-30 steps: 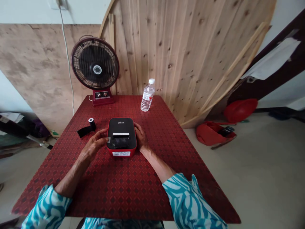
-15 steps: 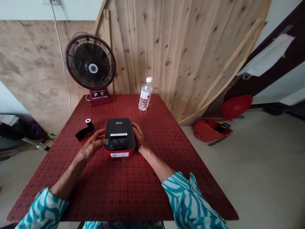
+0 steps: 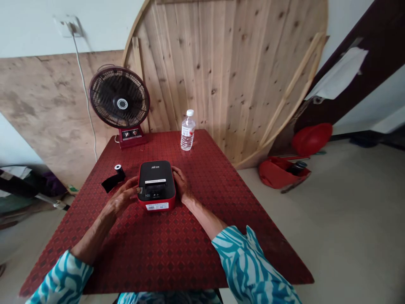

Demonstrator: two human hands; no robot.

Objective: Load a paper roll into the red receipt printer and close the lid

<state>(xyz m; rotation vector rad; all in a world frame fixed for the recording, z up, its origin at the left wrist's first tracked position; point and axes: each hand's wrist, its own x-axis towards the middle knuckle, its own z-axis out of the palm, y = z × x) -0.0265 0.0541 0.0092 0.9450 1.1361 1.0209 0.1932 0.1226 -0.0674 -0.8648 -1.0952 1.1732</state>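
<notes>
Between my hands a small black-topped printer with red sides rests on the table. My left hand grips its left side, the thumb at the grey tab near the front left corner. Against the right side lies my right hand, its fingers curled along the edge and partly hidden. A white label is stuck on the printer's red front, and a dark slot shows in its lid. Behind my left hand stands a small roll with a white end and a black strip trailing from it.
The red patterned table carries a maroon fan at the back left and a clear plastic bottle at the back right. Beyond it leans a round wooden board. A red bag sits on the floor to the right.
The view has tilted up slightly and shifted, showing more of the wall socket. Both hands stay at the printer's sides, with no clear movement of the printer on the table.
</notes>
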